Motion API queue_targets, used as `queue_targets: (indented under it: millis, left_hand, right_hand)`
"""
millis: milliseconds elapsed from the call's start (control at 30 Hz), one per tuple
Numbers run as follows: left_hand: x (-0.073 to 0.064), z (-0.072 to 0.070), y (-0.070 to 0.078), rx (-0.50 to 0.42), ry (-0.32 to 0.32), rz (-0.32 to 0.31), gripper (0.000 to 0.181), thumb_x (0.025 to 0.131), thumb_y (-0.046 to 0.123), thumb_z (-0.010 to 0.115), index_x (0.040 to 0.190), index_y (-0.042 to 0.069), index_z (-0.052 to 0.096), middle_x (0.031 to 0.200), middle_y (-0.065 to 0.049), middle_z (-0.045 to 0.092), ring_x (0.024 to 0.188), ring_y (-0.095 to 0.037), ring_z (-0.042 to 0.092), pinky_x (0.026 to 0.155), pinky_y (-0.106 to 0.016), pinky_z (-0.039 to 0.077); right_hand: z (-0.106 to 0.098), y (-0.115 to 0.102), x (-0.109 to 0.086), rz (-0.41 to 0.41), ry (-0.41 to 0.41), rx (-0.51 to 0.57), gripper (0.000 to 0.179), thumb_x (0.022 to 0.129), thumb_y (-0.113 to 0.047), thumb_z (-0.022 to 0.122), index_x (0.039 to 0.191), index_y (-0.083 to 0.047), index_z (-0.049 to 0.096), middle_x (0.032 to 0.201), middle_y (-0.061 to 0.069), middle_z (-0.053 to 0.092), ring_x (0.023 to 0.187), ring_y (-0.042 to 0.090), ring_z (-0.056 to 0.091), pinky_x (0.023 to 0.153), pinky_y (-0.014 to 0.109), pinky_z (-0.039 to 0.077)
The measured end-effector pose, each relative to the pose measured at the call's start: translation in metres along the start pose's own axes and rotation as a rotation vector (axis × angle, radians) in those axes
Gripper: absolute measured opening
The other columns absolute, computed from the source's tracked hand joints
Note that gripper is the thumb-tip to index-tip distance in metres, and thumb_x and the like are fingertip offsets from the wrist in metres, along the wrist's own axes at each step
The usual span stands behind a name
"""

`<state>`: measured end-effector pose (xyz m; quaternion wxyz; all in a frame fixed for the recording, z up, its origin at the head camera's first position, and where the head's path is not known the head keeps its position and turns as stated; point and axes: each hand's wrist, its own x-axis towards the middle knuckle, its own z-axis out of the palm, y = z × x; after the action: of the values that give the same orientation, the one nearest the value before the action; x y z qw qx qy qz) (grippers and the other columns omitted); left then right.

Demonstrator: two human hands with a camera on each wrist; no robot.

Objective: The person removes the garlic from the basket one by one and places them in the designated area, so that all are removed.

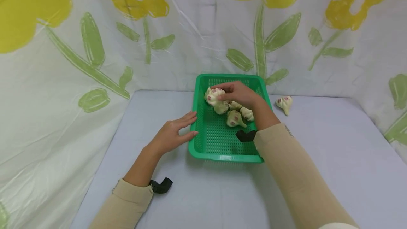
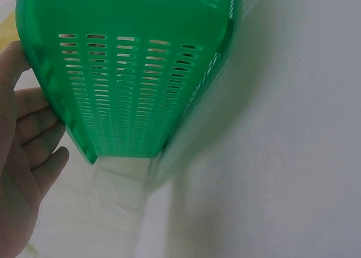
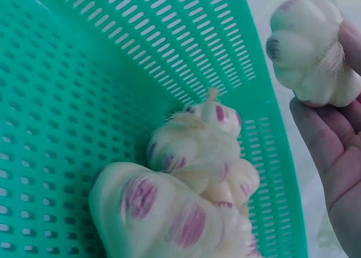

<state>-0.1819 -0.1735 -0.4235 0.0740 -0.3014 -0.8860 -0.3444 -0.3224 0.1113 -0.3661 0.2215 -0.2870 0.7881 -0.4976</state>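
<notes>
My right hand (image 1: 238,93) pinches a garlic bulb (image 1: 214,96) between thumb and fingers, over the far left part of a green plastic basket (image 1: 229,158). The right wrist view shows this held bulb (image 3: 310,49) with its root tuft facing the camera, raised beside the basket wall. Several other garlic bulbs (image 1: 235,118) lie inside the basket below that hand. At the basket's left rim, my left hand (image 1: 173,133) rests with its fingers extended; in the left wrist view its fingers (image 2: 42,128) lie along the rim, curled around nothing.
One more garlic bulb (image 1: 284,104) lies on the white tabletop (image 1: 321,144), right of the basket. Behind the table hangs a white sheet (image 1: 197,45) with yellow flowers and green leaves.
</notes>
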Motion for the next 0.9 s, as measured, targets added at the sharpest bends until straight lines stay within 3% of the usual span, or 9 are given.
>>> queue_targets:
  millis: [333, 533, 733, 900]
  left_hand:
    - [-0.002, 0.003, 0.003, -0.006, -0.013, -0.018, 0.057, 0.093, 0.031, 0.069, 0.142, 0.007, 0.053, 0.153, 0.0, 0.043, 0.143, -0.017, 0.039, 0.11, -0.041, 0.042]
    - [-0.002, 0.001, 0.005, 0.03, -0.031, -0.031, 0.057, 0.095, 0.035, 0.067, 0.142, 0.008, 0.053, 0.154, 0.001, 0.042, 0.142, -0.018, 0.04, 0.11, -0.043, 0.043]
    - [-0.002, -0.001, 0.005, 0.063, -0.02, -0.027, 0.054, 0.097, 0.035, 0.064, 0.142, 0.007, 0.054, 0.154, 0.0, 0.042, 0.142, -0.02, 0.041, 0.11, -0.044, 0.043]
    - [-0.002, -0.001, 0.005, 0.08, 0.003, -0.01, 0.051, 0.098, 0.031, 0.062, 0.141, 0.005, 0.054, 0.153, -0.003, 0.044, 0.14, -0.022, 0.044, 0.108, -0.044, 0.044]
  right_hand:
    - [-0.01, -0.009, -0.011, 0.003, 0.134, 0.011, 0.047, 0.094, -0.034, 0.068, 0.139, -0.023, 0.058, 0.146, 0.002, 0.053, 0.134, 0.022, 0.05, 0.11, 0.051, 0.041]
    - [-0.015, -0.018, -0.018, -0.047, 0.193, -0.01, 0.044, 0.095, -0.033, 0.066, 0.138, -0.024, 0.059, 0.141, 0.002, 0.057, 0.129, 0.022, 0.054, 0.106, 0.053, 0.044]
    - [-0.02, -0.027, -0.026, -0.045, 0.203, -0.003, 0.044, 0.097, -0.028, 0.063, 0.14, -0.021, 0.057, 0.139, 0.004, 0.059, 0.124, 0.02, 0.057, 0.1, 0.043, 0.05]
    - [-0.03, -0.031, -0.039, -0.023, 0.222, -0.013, 0.045, 0.097, -0.027, 0.063, 0.141, -0.021, 0.056, 0.143, 0.004, 0.055, 0.127, 0.02, 0.054, 0.102, 0.045, 0.048]
